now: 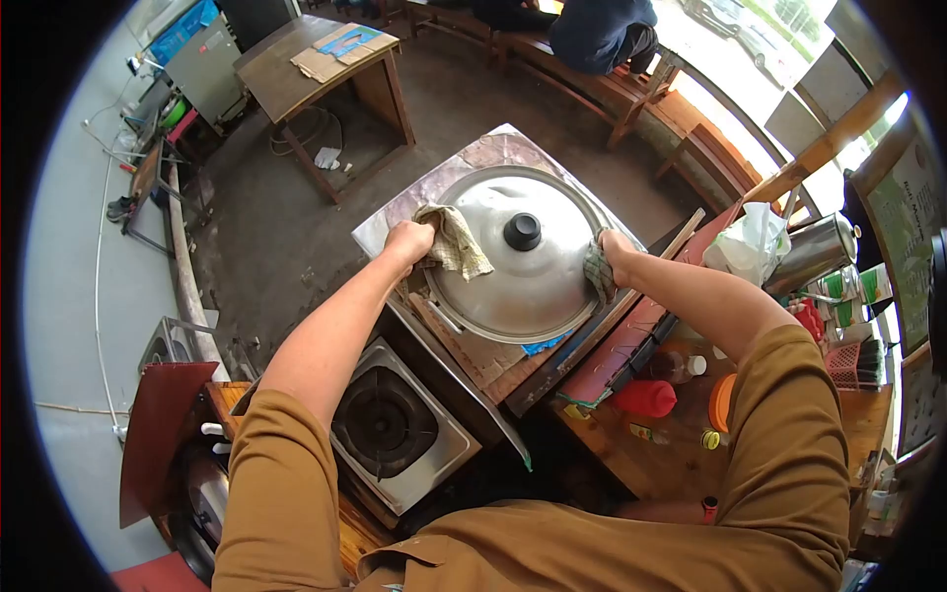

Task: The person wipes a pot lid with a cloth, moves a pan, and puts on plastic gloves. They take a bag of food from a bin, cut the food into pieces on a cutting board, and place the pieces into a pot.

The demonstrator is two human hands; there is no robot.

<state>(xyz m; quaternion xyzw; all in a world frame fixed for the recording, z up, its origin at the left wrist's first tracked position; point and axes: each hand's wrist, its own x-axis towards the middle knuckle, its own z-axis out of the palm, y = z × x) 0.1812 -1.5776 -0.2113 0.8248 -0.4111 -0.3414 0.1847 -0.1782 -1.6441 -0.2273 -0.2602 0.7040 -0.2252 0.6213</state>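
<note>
A large round pan with a domed metal lid (473, 212) and a black knob (522, 232) rests on a small table (508, 148) in front of me. My left hand (409, 244) is closed on a checked cloth (456, 242) at the pan's left side, and part of the cloth hangs over the lid. At the right side my right hand (619, 257) grips a darker green cloth (598, 268) against the rim. The pan's handles are hidden under the cloths.
A gas stove (390, 419) stands nearer, at the left. To the right, a wooden counter (602, 449) bears a red bottle (646, 397), a metal pitcher (817, 252) and a plastic bag (750, 242). Farther off are a wooden table (266, 74) and a seated person (602, 35) on a bench.
</note>
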